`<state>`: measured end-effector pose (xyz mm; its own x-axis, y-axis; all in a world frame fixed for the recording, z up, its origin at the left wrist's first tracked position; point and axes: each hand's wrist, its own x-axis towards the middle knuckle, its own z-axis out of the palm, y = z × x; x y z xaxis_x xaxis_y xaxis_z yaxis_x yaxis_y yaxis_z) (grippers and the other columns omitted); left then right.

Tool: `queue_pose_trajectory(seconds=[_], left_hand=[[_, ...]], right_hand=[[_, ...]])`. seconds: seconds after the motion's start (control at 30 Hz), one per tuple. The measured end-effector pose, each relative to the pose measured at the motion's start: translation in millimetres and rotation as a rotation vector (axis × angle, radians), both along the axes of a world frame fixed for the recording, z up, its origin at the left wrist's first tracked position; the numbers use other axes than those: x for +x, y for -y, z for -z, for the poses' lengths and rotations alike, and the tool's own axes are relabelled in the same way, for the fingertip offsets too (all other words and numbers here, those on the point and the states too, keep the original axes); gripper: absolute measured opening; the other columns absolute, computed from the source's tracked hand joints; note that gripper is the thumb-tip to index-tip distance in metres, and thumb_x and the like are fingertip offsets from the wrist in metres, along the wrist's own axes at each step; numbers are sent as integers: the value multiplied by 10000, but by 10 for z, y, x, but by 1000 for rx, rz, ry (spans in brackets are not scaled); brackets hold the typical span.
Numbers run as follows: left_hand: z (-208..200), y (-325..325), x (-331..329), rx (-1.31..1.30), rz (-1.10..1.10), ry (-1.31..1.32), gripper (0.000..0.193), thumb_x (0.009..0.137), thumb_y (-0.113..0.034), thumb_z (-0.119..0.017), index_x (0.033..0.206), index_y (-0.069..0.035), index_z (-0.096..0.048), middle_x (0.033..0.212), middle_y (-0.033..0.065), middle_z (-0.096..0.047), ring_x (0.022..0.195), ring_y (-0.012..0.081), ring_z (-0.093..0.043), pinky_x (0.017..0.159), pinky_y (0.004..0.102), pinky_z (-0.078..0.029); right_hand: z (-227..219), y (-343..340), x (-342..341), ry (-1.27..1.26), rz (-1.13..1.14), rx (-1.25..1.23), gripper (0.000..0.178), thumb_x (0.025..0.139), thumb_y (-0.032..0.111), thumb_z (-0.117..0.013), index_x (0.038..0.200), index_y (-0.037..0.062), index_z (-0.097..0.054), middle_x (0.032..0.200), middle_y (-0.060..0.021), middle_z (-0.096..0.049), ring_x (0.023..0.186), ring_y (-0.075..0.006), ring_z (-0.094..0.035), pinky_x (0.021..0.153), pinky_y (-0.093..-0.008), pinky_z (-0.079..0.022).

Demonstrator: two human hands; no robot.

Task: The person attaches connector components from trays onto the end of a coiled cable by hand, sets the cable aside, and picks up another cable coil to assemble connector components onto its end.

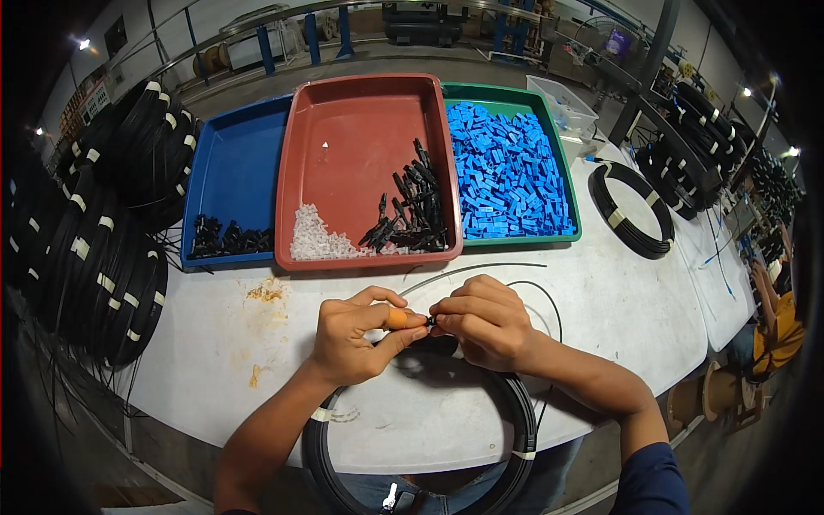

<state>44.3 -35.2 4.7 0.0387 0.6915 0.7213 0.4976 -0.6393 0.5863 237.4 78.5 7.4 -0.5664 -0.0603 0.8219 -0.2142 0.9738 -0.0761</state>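
Note:
My left hand (354, 333) and my right hand (487, 324) meet above the middle of the table. Both are closed, pinching a small black part (431, 321) between the fingertips; it looks like a cable connector piece, mostly covered by the fingers. An orange finger cover (396, 319) is on a finger of my left hand. Below the hands lies a coil of black cable (524, 416), bound with pale tape and overhanging the near table edge. Loose cable ends curve out beyond and to the right of my hands.
Beyond my hands stand a blue tray (236, 154) with black pieces, a red tray (360, 129) with white clips and black pieces, and a green tray (577, 225) with blue connectors. Stacked cable coils (103, 266) crowd the left; another coil (607, 206) lies right.

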Motion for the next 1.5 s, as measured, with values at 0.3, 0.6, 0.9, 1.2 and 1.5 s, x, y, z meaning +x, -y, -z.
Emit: queue_pose_trajectory(seconds=[0.3,0.6,0.9,1.2,1.5], left_hand=[[-55,30,-4,108,-60,-256,93,748,-9,-822,782,-27,-737,785,59,-764,661,152,-707,801,333,-547],[-104,48,-12,481,-149,-772,115,742,-38,-724,852,-3,-728,890,114,-735,814,184,-713,914,339,-571],[53,19,-78,-36,-92,-120,956,716,-31,-888,1498,103,-355,871,51,-798,1004,130,-662,917,283,-517],[39,-16,-55,-5,-12,-6,155,740,-67,-899,858,-44,-801,810,47,-785,663,136,-703,798,345,-547],[23,-6,3,2,34,-12,111,760,-22,-869,829,-28,-783,743,69,-766,569,149,-677,838,359,-562]], right_hand=[[-48,154,19,123,72,-299,262,648,-170,-672,843,0,-628,873,-126,-719,718,-246,-693,614,-335,-545],[-42,70,24,333,-52,-937,162,749,-156,-650,842,-23,-651,780,-146,-717,744,-239,-730,675,-310,-548],[49,53,-11,55,79,-189,255,712,19,-819,891,75,-647,837,-48,-679,725,-243,-610,680,-367,-461],[64,-52,-15,-118,-22,-39,199,689,-33,-765,871,1,-690,905,-121,-746,680,-236,-661,588,-336,-479],[91,14,11,-93,-46,-74,285,645,-50,-731,924,-18,-681,935,-139,-706,779,-263,-669,658,-381,-531]])
